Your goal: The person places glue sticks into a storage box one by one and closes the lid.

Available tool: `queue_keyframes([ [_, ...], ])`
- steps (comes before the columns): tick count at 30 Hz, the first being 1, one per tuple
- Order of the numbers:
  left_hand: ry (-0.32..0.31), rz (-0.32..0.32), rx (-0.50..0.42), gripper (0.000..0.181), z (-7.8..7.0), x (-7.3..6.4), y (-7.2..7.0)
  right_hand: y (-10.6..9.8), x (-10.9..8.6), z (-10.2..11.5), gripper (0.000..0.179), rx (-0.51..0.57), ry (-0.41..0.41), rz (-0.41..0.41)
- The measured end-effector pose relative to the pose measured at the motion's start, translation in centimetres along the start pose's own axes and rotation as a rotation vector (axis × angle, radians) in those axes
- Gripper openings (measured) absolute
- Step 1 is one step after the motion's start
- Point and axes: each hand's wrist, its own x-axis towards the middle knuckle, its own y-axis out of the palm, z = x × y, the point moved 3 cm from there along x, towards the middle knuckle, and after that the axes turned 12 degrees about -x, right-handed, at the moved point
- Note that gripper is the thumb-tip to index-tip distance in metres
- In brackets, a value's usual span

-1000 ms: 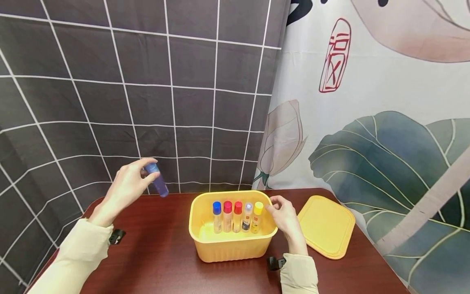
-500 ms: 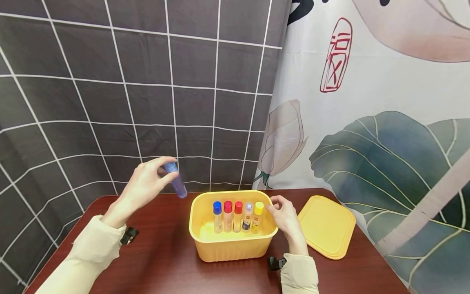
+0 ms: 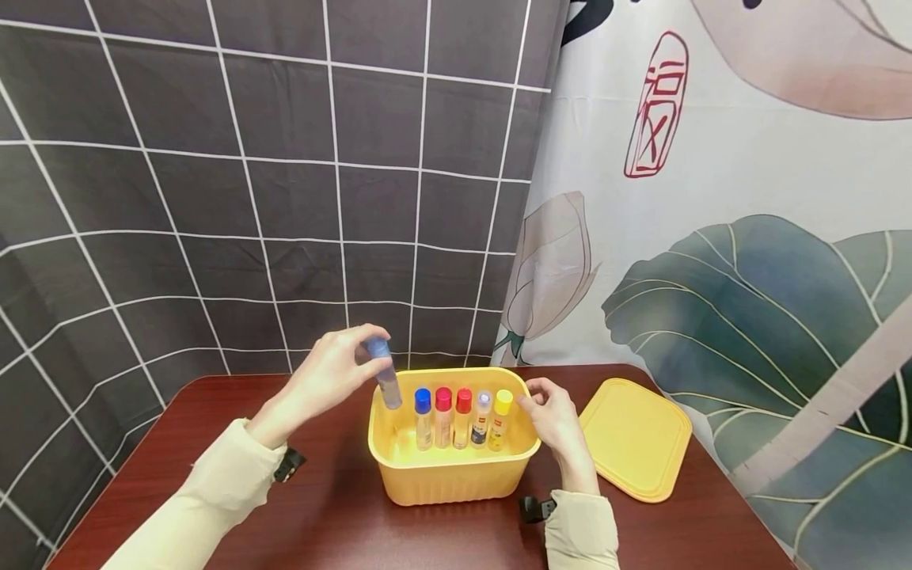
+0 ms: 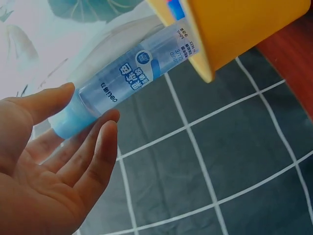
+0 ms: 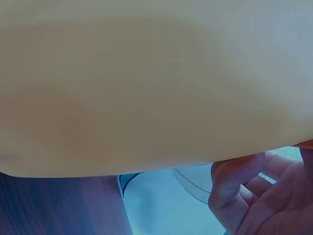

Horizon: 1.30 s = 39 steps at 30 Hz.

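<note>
My left hand (image 3: pixel 329 370) pinches the light-blue cap of a clear liquid glue bottle (image 4: pixel 134 71), held tilted with its base end lowest. In the head view this bottle overlaps the left back rim of a yellow plastic bin (image 3: pixel 452 484). Inside the bin stands a row of several similar bottles: one blue-capped (image 3: pixel 423 419), one pink-capped (image 3: pixel 443 419), one red-capped (image 3: pixel 462 419), one lilac-capped (image 3: pixel 480 419) and one yellow-capped (image 3: pixel 500 419). At the bin's right rim my right hand (image 3: pixel 557 419) grips the edge with thumb and fingers; the right wrist view shows its curled fingers under the bin wall.
A flat yellow lid (image 3: pixel 636 439) lies on the dark red-brown table (image 3: pixel 328 507), right of the bin. Behind the table hang a grey grid-patterned cloth (image 3: pixel 285 198) and a white cloth with lotus prints (image 3: pixel 755 317).
My left hand has carried the glue bottle rightward and, lately, lower, from well left of the bin to its left back rim. The right hand and the bin have stayed in place.
</note>
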Motion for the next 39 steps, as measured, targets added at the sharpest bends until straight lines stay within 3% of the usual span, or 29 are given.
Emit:
queue_keyframes([
  [10,-0.074,0.11,0.028,0.025,1.6,-0.1,2.9,0.0,-0.1,0.1,0.022,0.007,0.008,0.003],
  [25,-0.085,0.264,0.043,0.023,3.1,-0.7,5.7,0.0,0.0,0.0,0.023,-0.01,0.006,0.0],
  [39,-0.076,0.286,0.053,0.022,3.7,-0.9,6.8,0.0,0.0,0.0,0.022,-0.017,-0.003,-0.011],
])
